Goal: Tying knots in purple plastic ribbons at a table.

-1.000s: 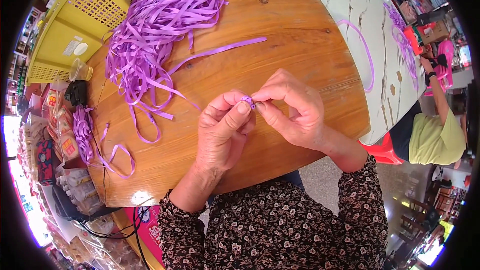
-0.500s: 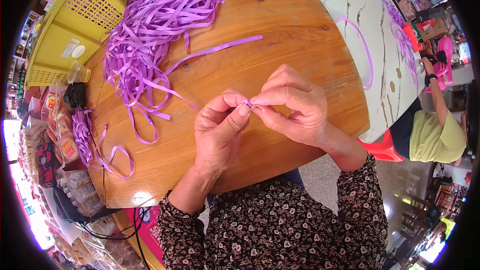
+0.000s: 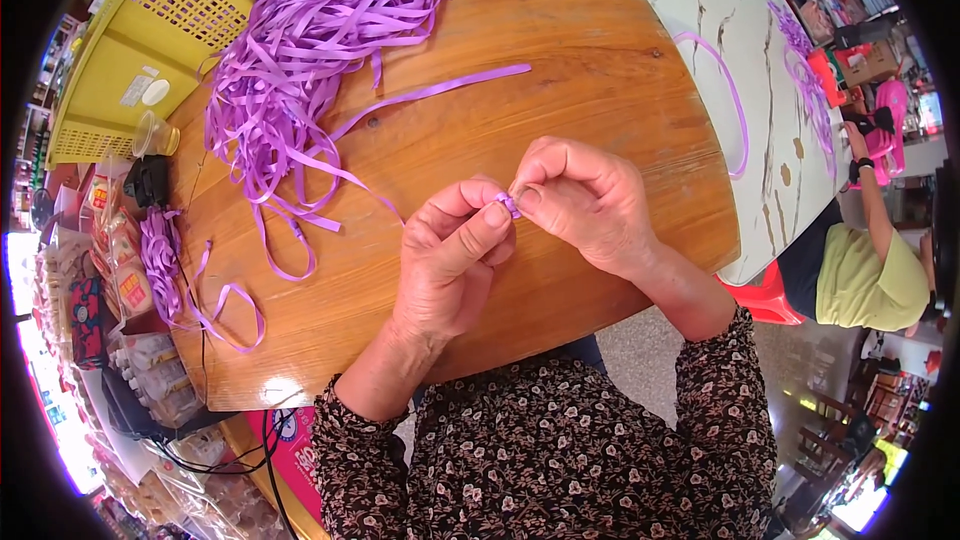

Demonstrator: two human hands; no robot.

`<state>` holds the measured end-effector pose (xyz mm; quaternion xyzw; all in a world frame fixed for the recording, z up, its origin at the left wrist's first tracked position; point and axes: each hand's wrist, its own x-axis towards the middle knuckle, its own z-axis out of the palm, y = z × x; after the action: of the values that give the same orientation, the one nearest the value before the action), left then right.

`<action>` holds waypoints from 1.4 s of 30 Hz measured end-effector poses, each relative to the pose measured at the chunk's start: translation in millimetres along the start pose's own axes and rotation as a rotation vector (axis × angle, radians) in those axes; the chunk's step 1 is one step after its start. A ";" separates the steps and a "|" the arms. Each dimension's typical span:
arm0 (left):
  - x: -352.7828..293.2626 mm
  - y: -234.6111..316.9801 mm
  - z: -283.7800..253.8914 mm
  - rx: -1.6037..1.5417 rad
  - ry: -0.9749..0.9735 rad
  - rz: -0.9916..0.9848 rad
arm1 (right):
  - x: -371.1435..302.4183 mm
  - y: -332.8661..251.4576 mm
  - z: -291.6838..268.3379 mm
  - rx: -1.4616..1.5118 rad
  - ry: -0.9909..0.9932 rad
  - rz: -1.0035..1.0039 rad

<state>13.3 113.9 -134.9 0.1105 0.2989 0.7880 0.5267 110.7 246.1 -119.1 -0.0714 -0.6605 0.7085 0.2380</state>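
Between my two hands is a small bunched bit of purple ribbon [image 3: 508, 204], mostly covered by my fingers; it looks knotted or folded. My left hand [image 3: 452, 250] pinches it between thumb and forefinger. My right hand [image 3: 590, 202] grips the same spot from the other side with thumb and fingertips. One strand runs from the left hand back toward a large loose heap of purple ribbons [image 3: 300, 50] on the wooden table [image 3: 560, 50]. A loose ribbon end [image 3: 470, 82] lies stretched out beyond my hands.
A yellow perforated basket [image 3: 130, 50] and a clear plastic cup [image 3: 155, 135] stand at the left. A smaller purple ribbon bundle [image 3: 160, 260] hangs by the left edge. At the right is a white marbled table [image 3: 690, 0] with a purple loop [image 3: 735, 105]; a person in yellow-green [image 3: 870, 275] is beyond.
My right hand has curled its fingers in and turned around the ribbon. Both hands have shifted slightly right, and more of the purple bunch shows between the fingertips.
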 end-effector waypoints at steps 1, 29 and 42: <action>0.2 -0.6 -0.7 -0.020 -0.013 -0.002 | 0.4 1.2 -0.8 -0.001 -0.001 0.001; 3.2 -1.3 -1.1 0.005 0.047 -0.121 | 5.2 1.9 -9.9 -0.496 -0.024 -0.435; 1.5 0.6 1.0 0.025 0.031 0.003 | 3.4 -3.3 -9.5 -0.503 -0.001 -0.447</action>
<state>12.7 115.5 -134.0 0.1054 0.3167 0.7866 0.5195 112.5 256.1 -116.3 0.0190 -0.8140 0.4538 0.3621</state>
